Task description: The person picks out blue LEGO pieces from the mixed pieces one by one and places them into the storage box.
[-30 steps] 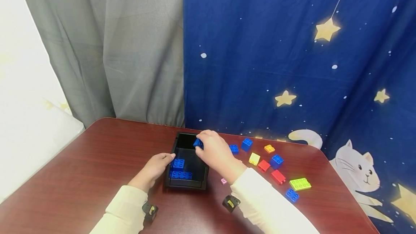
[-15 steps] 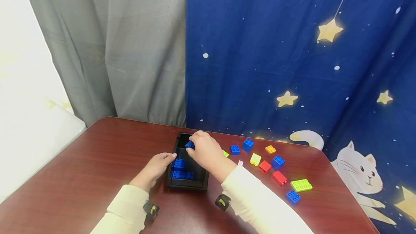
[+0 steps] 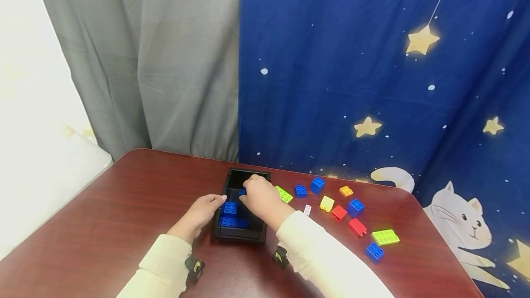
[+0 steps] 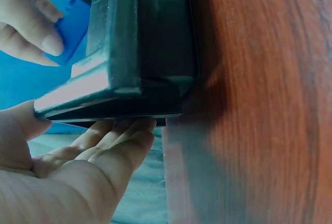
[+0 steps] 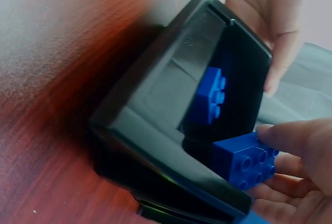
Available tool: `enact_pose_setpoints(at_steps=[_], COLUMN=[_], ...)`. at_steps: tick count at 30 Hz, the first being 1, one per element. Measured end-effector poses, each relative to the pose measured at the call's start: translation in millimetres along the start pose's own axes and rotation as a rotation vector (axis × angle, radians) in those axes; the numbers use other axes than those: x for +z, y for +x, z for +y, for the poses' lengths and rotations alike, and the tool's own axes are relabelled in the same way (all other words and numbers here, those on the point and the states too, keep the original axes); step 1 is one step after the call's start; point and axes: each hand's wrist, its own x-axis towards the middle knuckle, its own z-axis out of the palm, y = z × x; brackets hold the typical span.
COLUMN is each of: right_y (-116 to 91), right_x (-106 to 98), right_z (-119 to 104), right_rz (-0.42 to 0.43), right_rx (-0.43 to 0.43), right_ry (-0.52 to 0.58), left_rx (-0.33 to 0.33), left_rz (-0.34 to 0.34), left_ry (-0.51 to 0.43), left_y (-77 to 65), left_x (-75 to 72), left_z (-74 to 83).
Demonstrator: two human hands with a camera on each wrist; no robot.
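Observation:
A black box stands on the table and has a blue 2x2 brick and a longer blue brick inside, near its front. My left hand grips the left rim; the left wrist view has the thumb on the lip and the fingers against the outer wall. My right hand pinches another blue building brick between thumb and fingers, at the box's opening. In the head view that hand hides most of the held brick.
Right of the box lie loose bricks: lime green, blue, yellow, red, orange and a small pale pink one. Curtains hang behind the table's back edge.
My right hand has moved left and lower into the box with the blue brick, uncovering the lime green brick beside the box. My left hand keeps its grip on the rim.

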Motion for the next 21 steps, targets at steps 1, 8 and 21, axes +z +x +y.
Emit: enact_pose_setpoints(at_steps=[1, 8, 21], right_y=[0, 2, 4], right_x=[2, 9, 22], right_z=[0, 2, -2], right_rz=[-0.007, -0.032, -0.064], right_rx=[-0.002, -0.003, 0.025], right_ry=[-0.007, -0.049, -0.149], left_rx=[-0.002, -0.007, -0.004], left_rz=[0.003, 0.01, 0.008], left_ry=[-0.002, -0.004, 0.011], left_y=[0.1, 2.2, 1.5], left_x=[0.1, 0.9, 0.1], left_z=[0.1, -0.8, 0.9])
